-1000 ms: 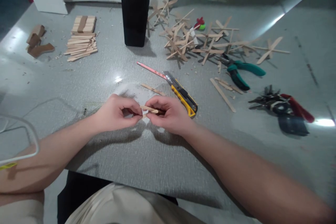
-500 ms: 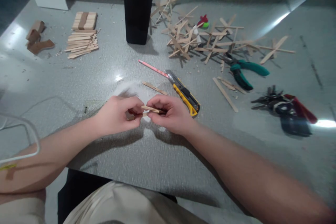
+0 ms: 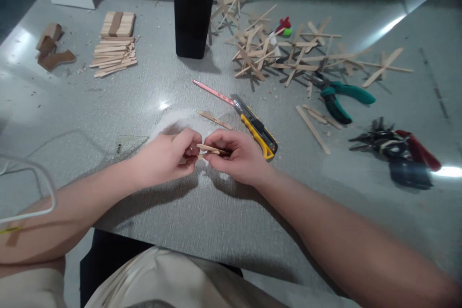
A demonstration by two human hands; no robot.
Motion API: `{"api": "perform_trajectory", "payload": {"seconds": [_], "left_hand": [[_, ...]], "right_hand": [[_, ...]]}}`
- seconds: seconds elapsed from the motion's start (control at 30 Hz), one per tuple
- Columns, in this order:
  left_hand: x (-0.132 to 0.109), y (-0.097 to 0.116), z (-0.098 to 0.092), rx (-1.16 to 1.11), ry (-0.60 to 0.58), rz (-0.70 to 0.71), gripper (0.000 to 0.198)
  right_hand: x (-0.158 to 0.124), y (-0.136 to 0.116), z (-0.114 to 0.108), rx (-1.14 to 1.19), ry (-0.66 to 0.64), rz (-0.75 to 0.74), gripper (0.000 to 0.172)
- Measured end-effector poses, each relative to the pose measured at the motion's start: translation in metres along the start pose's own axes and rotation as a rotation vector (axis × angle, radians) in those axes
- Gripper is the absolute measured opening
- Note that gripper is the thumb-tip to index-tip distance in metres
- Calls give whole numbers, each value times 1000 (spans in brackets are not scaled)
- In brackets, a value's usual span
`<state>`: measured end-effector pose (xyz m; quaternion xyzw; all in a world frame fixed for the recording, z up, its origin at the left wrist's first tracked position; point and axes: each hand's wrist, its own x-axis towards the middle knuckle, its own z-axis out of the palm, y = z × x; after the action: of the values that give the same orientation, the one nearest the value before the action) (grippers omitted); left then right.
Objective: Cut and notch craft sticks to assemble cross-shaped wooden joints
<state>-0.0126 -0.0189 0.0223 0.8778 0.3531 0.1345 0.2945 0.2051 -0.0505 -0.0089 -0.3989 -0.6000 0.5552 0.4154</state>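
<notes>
Over the grey table my two hands meet close together. Between the fingers of my right hand (image 3: 236,156) are wooden craft sticks (image 3: 208,148), lying at a slight angle to each other. My left hand (image 3: 173,154) is closed at their left ends, its fingertips pinching a stick end; its inner fingers are partly hidden. Just beyond the hands lies a single craft stick (image 3: 214,119) with notched-looking marks. A yellow and black utility knife (image 3: 257,127) rests beside my right hand, touching a pink pencil (image 3: 212,91).
Joined craft sticks (image 3: 256,53) spread across the back right. Green-handled pliers (image 3: 337,96) and a bunch of keys (image 3: 386,147) lie at right. A banded stick bundle (image 3: 117,24) and loose sticks (image 3: 114,55) sit back left. A black upright block (image 3: 195,9) stands behind.
The view has shifted slightly. My left fingers have moved a little on the sticks, and the upper stick's left end now shows more clearly. My right hand keeps its grip.
</notes>
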Motion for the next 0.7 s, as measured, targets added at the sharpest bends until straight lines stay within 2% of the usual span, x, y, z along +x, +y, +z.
{"api": "perform_trajectory", "payload": {"seconds": [0.17,0.33,0.5,0.6,0.7], "left_hand": [[-2,-3,4,169,12,74,27],[-1,-4,-4,92,47,178,29],[0,-9,-7,137,79,203,17],[1,-11,-7,30,141,205,14],[1,-8,-10,-240,166,129,8]], "right_hand": [[0,1,1,25,5,2,7],[2,-3,-1,34,65,1,5],[2,-3,-4,65,128,-12,10],[2,2,-5,194,164,-22,23],[2,5,-6,285,248,-18,36]]}}
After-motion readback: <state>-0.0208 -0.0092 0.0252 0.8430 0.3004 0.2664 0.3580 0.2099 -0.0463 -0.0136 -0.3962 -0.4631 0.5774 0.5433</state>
